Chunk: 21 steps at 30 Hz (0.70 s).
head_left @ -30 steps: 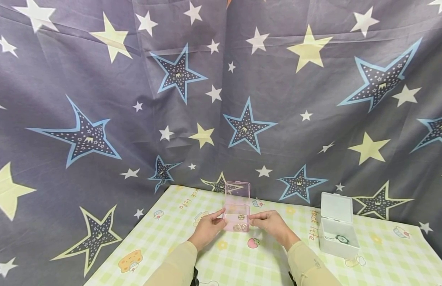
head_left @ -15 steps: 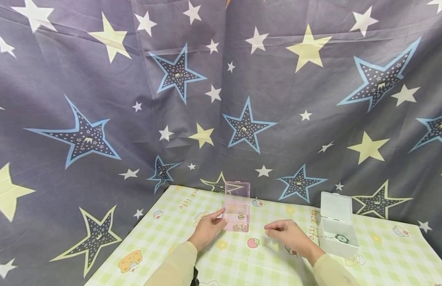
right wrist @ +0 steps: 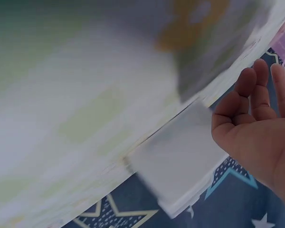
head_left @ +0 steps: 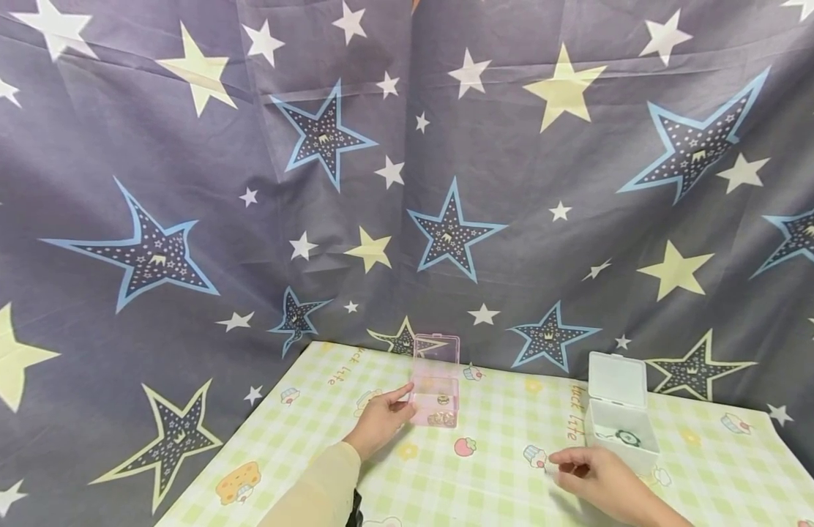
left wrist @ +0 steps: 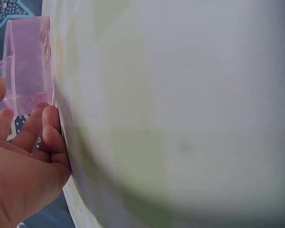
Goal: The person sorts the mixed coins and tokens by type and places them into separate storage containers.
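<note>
A small clear pink plastic box stands on the table, its lid raised at the back. Gold-coloured trinkets lie inside. My left hand touches the box's left side with thumb and fingers; in the left wrist view its loosely bent fingers meet the box's end wall. My right hand hovers in front of a white box, fingers loosely bent, and no object shows between them. That white box has its lid up and a dark green bracelet inside.
A pale cloth with green checks and printed cakes and fruit covers the table. Behind it hangs a dark grey curtain patterned with stars, right along the table's back edge.
My right hand has let go of the pink box's right side and moved right and toward me, in front of the white box. The left hand stays at the pink box.
</note>
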Each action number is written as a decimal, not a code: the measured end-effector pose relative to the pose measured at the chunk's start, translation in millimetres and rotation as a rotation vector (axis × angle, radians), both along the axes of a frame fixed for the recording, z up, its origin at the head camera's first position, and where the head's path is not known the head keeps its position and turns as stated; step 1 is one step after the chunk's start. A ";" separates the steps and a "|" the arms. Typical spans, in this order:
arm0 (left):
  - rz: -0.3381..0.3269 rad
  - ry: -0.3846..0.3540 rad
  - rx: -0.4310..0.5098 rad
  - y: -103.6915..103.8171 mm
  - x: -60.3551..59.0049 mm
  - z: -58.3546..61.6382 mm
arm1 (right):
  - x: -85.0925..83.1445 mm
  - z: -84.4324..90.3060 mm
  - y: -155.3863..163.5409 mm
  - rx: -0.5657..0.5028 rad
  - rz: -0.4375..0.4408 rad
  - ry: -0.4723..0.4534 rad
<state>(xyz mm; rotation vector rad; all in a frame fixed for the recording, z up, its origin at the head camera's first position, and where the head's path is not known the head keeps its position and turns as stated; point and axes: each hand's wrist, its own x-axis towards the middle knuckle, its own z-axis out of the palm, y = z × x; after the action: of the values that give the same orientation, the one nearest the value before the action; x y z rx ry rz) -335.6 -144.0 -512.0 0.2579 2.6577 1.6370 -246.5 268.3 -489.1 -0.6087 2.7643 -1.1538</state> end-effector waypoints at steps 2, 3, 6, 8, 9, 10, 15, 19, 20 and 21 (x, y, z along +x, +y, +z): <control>-0.004 -0.004 0.004 -1.0 1.2 0.3 | 4.9 0.7 10.5 0.016 0.002 -0.020; -0.004 -0.007 0.009 -1.5 1.6 0.3 | 6.7 1.0 15.9 0.020 0.009 -0.027; -0.009 -0.013 0.026 -3.3 2.5 0.3 | 10.4 2.6 31.2 0.032 0.004 -0.058; -0.013 -0.014 0.026 -4.3 2.7 0.4 | 11.6 3.5 40.2 0.050 -0.004 -0.050; -0.013 -0.011 0.022 -4.6 2.5 0.4 | 12.1 3.8 44.2 0.058 -0.009 -0.049; -0.014 -0.006 0.016 -5.0 2.5 0.4 | 12.5 4.0 47.9 0.068 -0.019 -0.047; -0.018 0.009 -0.011 -9.4 3.6 2.3 | 14.0 3.1 57.2 0.092 -0.083 -0.080; -0.018 -0.001 -0.017 -16.2 6.7 5.3 | 16.4 1.5 58.1 0.109 -0.149 -0.124; -0.015 0.003 -0.022 -18.2 7.8 6.1 | 16.8 1.2 57.9 0.116 -0.164 -0.134; -0.011 -0.001 -0.020 -20.4 9.2 6.7 | 17.4 0.9 57.6 0.121 -0.177 -0.140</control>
<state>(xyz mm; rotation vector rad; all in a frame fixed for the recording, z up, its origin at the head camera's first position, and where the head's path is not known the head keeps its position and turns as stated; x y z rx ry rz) -326.4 -164.4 -505.3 0.2706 2.6656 1.6064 -229.1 325.8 -488.1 -0.2650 2.7852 -1.0056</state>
